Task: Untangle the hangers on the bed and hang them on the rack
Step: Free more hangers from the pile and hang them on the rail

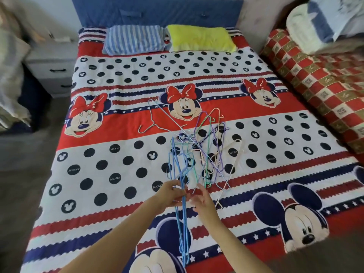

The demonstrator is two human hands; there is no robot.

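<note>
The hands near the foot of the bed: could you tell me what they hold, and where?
The left hand grips the blue hangers partway along their wires; the right hand holds nothing clearly.

Bed (122,164) w/ red, white & navy cartoon-mouse cover fills the room; blue padded headboard (157,11) behind, striped pillow (135,39) & yellow pillow (200,38) side by side at top. Grey nightstand (52,67) on left, 2nd bed w/ red checked spread (319,79) on right. Dull brownish floor (29,184), daylight.

Tangled wire hangers (204,152), mid-bed (118,164), multicolour
</note>
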